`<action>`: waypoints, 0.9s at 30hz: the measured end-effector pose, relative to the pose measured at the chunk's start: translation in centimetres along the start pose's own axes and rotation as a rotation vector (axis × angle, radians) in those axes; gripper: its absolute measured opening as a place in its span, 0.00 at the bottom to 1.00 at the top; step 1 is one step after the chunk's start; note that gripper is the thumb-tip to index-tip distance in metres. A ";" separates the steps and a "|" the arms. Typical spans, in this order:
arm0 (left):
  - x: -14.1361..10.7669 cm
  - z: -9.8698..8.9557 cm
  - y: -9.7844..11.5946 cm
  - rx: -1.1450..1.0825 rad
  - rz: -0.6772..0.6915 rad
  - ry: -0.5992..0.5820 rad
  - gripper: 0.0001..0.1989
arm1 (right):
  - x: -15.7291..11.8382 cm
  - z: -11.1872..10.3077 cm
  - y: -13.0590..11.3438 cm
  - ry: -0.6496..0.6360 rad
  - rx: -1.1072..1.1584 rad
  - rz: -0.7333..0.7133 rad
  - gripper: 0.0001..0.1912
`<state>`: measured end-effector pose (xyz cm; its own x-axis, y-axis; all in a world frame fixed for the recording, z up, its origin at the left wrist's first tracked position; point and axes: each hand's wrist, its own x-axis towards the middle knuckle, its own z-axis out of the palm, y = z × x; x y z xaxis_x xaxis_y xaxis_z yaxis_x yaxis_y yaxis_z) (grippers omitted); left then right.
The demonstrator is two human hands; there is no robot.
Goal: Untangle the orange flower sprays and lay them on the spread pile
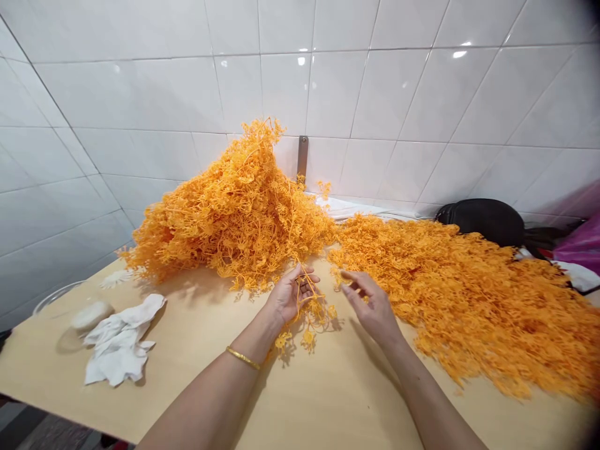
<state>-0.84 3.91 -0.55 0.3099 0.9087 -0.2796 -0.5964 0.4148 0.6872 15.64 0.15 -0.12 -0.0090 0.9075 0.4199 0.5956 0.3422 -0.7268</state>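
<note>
My left hand (293, 294) is closed loosely around the thin stems of an orange plastic flower sprig (312, 307), whose small blossoms hang below the palm toward the table. To its right, my right hand (368, 303) holds nothing that I can see. Its thumb and forefinger are apart, with the tips close to the edge of a wide spread of orange sprigs (469, 294). Behind my left hand rises a tall heap of similar orange sprigs (234, 212). A gold bangle (242, 357) circles my left wrist.
On the pale table (201, 375), a crumpled white cloth (122, 340) lies at the left beside a rounded whitish object (92, 315). A black case (485, 222) stands at the back right near purple material (579, 244). The tiled wall (384, 94) borders the table's rear.
</note>
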 end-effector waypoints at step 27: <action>-1.1 0.6 -0.1 0.109 -0.123 -0.226 0.16 | -0.2 0.6 0.0 -0.230 0.549 0.285 0.13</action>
<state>-0.71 2.88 0.08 0.5395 0.8135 -0.2173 -0.4646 0.5028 0.7289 15.20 0.10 -0.52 -0.1197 0.9889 0.0875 0.1040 0.1002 -0.9895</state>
